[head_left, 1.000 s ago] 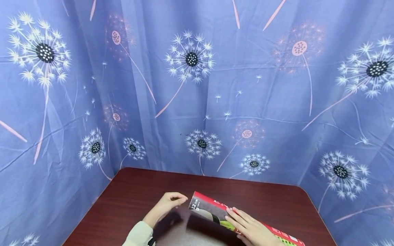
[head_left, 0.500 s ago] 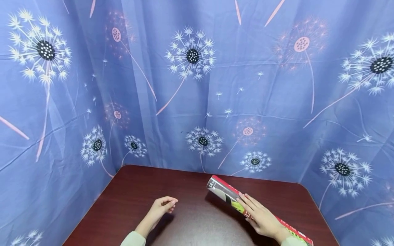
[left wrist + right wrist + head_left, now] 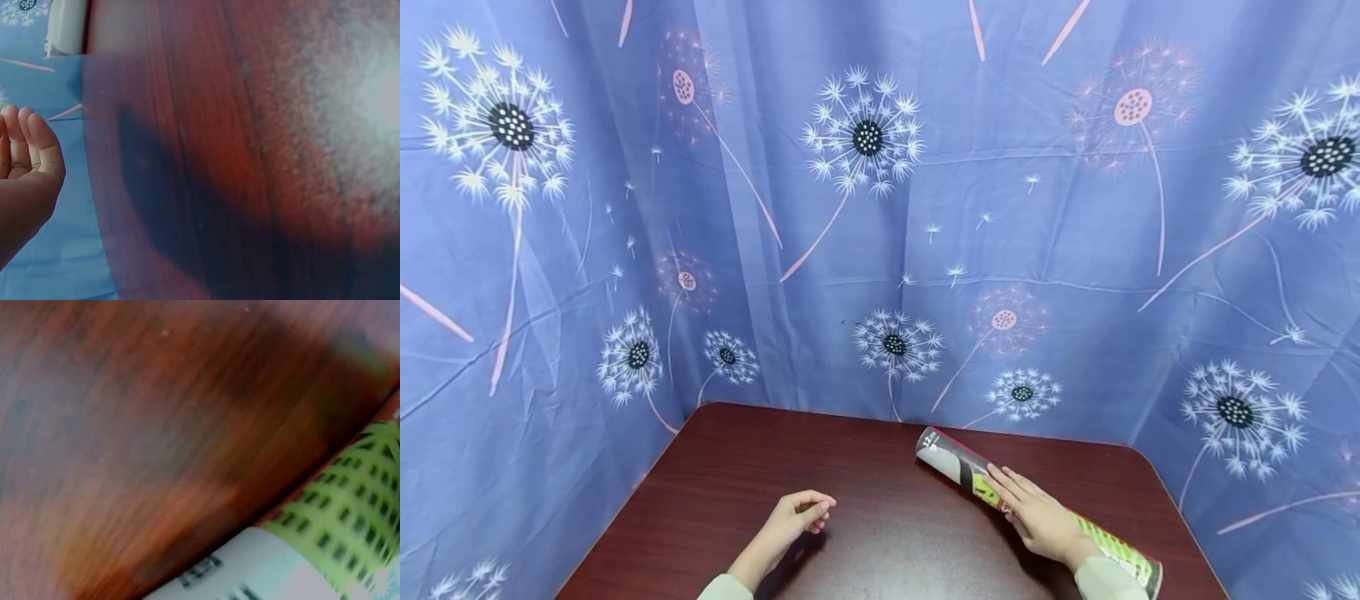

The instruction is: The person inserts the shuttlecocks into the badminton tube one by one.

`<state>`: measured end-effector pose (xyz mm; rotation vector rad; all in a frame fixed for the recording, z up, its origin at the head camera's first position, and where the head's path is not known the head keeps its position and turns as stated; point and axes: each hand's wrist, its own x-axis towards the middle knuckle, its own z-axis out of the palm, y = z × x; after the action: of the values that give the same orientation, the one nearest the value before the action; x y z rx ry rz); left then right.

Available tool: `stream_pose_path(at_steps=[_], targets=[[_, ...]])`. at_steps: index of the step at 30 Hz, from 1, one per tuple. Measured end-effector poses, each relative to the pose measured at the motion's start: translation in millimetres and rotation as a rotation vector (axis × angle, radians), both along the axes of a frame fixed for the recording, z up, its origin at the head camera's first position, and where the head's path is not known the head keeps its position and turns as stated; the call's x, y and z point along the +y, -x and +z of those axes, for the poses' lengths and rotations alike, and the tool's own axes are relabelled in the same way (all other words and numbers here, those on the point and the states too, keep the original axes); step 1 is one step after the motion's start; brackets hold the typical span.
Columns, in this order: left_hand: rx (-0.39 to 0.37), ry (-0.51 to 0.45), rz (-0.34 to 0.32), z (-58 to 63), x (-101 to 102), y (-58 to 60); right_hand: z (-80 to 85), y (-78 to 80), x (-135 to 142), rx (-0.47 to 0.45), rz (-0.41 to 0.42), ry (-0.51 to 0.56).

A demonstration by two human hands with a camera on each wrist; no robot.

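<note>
A long printed shuttlecock tube [image 3: 955, 463] lies slanted on the right part of the table, its near end toward the lower right. Its print has a "12", a white cork with a black band, and a green mesh skirt. My right hand [image 3: 1034, 515] rests across the middle of the tube, fingers fairly straight over the top, the thumb on the near side. In the right wrist view, part of the tube's green mesh print [image 3: 350, 519] shows, but the hand does not. My left hand [image 3: 792, 518] holds nothing; its fingers hang loosely curled over the table, left of the tube.
The dark red-brown wooden table [image 3: 850, 475] has rounded far corners and a glossy patch of reflected light near the front. Blue curtains [image 3: 820, 333] with dandelion prints stand close behind the table and along both sides.
The tube has moved away and to the right under my right hand and has turned, its red strip now mostly out of sight. My left hand has drawn back from the tube's end.
</note>
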<state>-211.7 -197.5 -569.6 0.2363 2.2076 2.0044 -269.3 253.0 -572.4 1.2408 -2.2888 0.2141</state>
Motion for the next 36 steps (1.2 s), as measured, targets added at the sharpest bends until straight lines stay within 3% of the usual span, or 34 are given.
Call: stream_pose_path(at_steps=[7, 14, 19, 22, 26, 30, 33, 36], targets=[[-0.001, -0.008, 0.002, -1.3, -2, -1.2, 8.6, 6.6, -6, -0.036, -0.051, 0.010], [-0.032, -0.004, -0.002, -3.5, -2, -6.9, -3.8, -1.5, -5, -0.057, -0.100, -0.026], [-0.028, 0.004, 0.020, 0.0, -1, -9.1, -2.8, -7.9, -9, -0.054, -0.126, -0.008], [-0.002, 0.039, 0.046, 4.8, -1, -11.3, 2.6, -14.3, -16, -0.055, -0.139, 0.019], [0.051, 0.082, 0.140, 15.0, -1, -14.1, 12.8, -22.6, -28, -0.033, -0.200, 0.075], [0.226, 0.211, 0.279, 31.9, 3, -15.6, 26.4, -31.3, -37, -0.021, -0.286, 0.159], [0.423, 0.394, 0.398, 48.0, 6, -16.2, 38.8, -40.0, -42, -0.015, -0.360, 0.212], [0.551, 0.553, 0.487, 64.0, 8, -15.7, 52.2, -48.0, -48, -0.028, -0.421, 0.256]])
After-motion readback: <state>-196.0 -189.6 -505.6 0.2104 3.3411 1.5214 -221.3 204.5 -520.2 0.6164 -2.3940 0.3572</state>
